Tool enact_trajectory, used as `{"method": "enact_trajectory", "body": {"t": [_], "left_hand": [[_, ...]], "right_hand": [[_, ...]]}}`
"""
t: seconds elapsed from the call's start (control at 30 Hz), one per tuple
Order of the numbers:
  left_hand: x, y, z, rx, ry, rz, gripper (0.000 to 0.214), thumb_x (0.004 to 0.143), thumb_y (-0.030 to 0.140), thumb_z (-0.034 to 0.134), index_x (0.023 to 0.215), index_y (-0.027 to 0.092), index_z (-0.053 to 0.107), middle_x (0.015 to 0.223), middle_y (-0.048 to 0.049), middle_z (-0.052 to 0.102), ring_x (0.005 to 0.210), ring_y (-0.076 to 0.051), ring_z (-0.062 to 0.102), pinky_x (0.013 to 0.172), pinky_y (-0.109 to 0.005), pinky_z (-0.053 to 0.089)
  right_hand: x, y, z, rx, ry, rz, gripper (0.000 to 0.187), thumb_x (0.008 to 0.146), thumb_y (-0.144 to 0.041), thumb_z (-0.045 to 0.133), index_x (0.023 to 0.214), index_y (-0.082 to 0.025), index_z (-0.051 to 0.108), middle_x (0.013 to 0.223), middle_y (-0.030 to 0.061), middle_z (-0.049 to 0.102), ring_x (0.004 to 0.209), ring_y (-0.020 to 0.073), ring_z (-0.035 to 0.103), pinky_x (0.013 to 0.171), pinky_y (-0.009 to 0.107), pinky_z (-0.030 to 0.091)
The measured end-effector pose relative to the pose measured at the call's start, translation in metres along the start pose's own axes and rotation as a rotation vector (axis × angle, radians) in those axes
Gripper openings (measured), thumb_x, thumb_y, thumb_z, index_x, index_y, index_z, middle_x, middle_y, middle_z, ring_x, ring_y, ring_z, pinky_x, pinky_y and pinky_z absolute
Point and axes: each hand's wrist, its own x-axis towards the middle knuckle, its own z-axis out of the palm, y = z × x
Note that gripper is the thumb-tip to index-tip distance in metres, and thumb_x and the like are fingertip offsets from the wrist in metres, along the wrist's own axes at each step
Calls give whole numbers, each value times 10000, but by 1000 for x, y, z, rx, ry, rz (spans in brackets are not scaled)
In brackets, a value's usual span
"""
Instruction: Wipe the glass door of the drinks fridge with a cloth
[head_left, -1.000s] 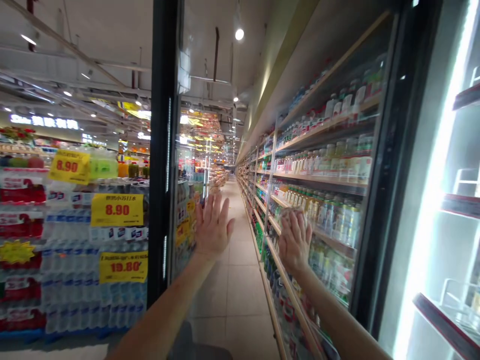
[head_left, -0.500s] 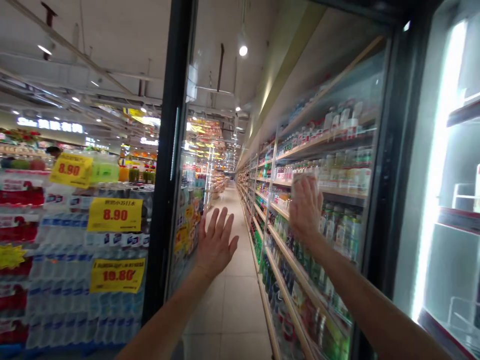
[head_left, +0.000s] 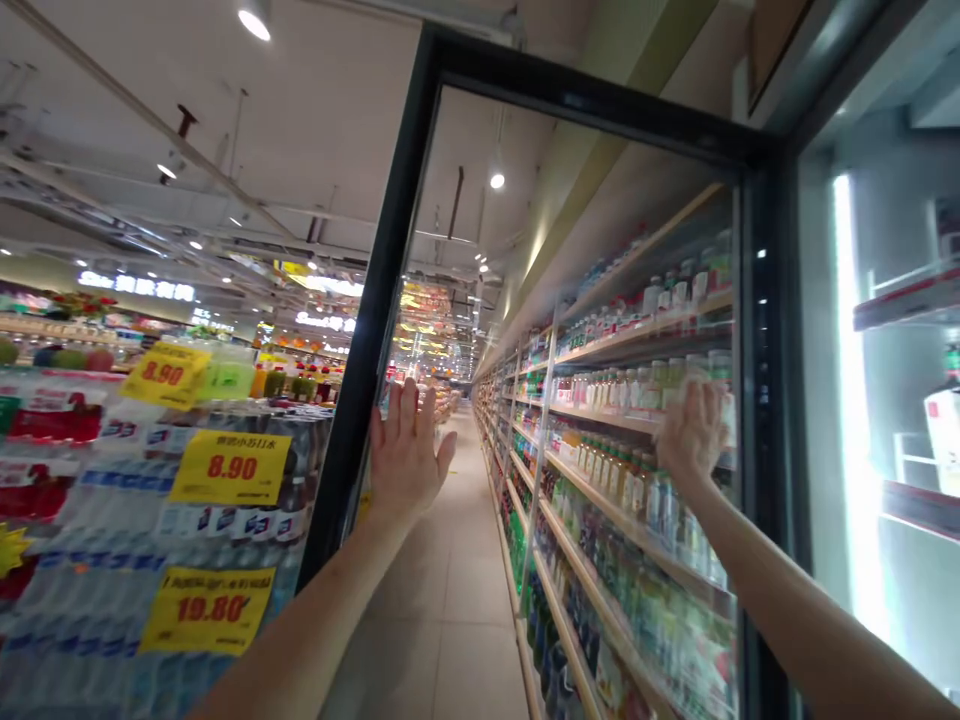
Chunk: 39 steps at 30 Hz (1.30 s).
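In front of me stands an open glass door (head_left: pixel 396 230) with a black frame. My left hand (head_left: pixel 403 455) lies spread on the glass beside the left frame bar, fingers straight and holding nothing. Farther right, my right hand (head_left: pixel 691 435) is slightly blurred and presses a pale, whitish cloth (head_left: pixel 696 382) against the pane. Only a bit of the cloth shows around the fingers; the rest is hidden under the hand. Through or in the glass appear long shelves (head_left: pixel 592 410) filled with bottles.
At right, the lit cooler inside has a bright light strip (head_left: pixel 855 400) and a rack shelf (head_left: pixel 911 300). To the left are stacked packs of water bottles (head_left: pixel 97 520) with yellow price signs (head_left: pixel 230 468). A tiled aisle floor (head_left: pixel 465 570) runs between.
My right hand has slid right across the glass with the cloth, towards the door's right side. My left hand has shifted slightly left and up, closer to the frame. The view now takes in the door's top edge.
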Motion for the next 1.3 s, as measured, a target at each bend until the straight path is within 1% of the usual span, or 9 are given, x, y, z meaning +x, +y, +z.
{"method": "enact_trajectory", "body": {"t": [0.1,0.3,0.43,0.5,0.67,0.83,0.97,1.13,1.3], "left_hand": [[-2,0,1,12,1,8,580,899,387,405,1402,113,316,1465,-210,279,1387,-316,190,1083,-551,205],[-2,-5,6,36,10,3,568,905,382,404,1404,128,314,1474,-187,274,1392,-295,183,1096,-531,199],[-4,-5,5,57,-13,10,560,910,375,401,1402,122,317,1482,-180,257,1395,-296,170,1100,-519,201],[-5,-4,4,66,-11,14,565,910,373,402,1408,122,306,1484,-179,253,1396,-298,161,1099,-519,206],[-5,-4,2,65,8,28,575,913,366,400,1423,132,272,1479,-178,265,1394,-299,170,1090,-517,229],[-4,-3,0,30,15,37,596,907,356,410,1435,138,239,1480,-185,257,1391,-306,177,1089,-535,217],[-4,-4,1,13,42,41,613,901,353,427,1441,146,222,1479,-186,259,1391,-307,177,1090,-543,207],[-4,-5,3,19,37,44,609,903,360,425,1440,152,227,1477,-181,268,1393,-299,176,1094,-532,208],[-4,-4,1,27,-9,26,593,907,360,413,1437,157,239,1492,-164,238,1397,-295,160,1097,-524,209]], "right_hand": [[3,-14,3,-13,27,117,586,873,-310,302,1416,-88,297,1462,203,304,1375,336,211,1033,617,241],[-17,-75,17,53,-212,-646,489,900,-297,299,1375,-229,397,1453,65,376,1384,216,235,1112,483,202],[15,-69,19,47,19,-51,536,889,-322,292,1393,-157,367,1467,150,326,1379,314,223,1044,605,238],[26,-66,19,51,76,91,559,882,-333,295,1403,-134,346,1468,169,315,1380,332,214,1028,617,252],[19,-51,16,73,-137,-414,496,886,-327,315,1362,-229,417,1453,79,372,1380,245,246,1095,523,221],[36,15,3,23,78,149,564,869,-320,295,1382,-99,371,1427,214,360,1343,365,272,991,654,281],[32,10,8,45,85,41,560,875,-340,286,1375,-109,386,1421,195,374,1348,339,270,1029,602,275],[18,-31,17,80,-108,-494,483,881,-297,327,1349,-240,433,1439,68,394,1368,235,276,1084,498,258],[23,-48,19,34,124,-106,524,885,-312,315,1375,-145,398,1432,164,380,1363,313,272,1031,568,300]]}}
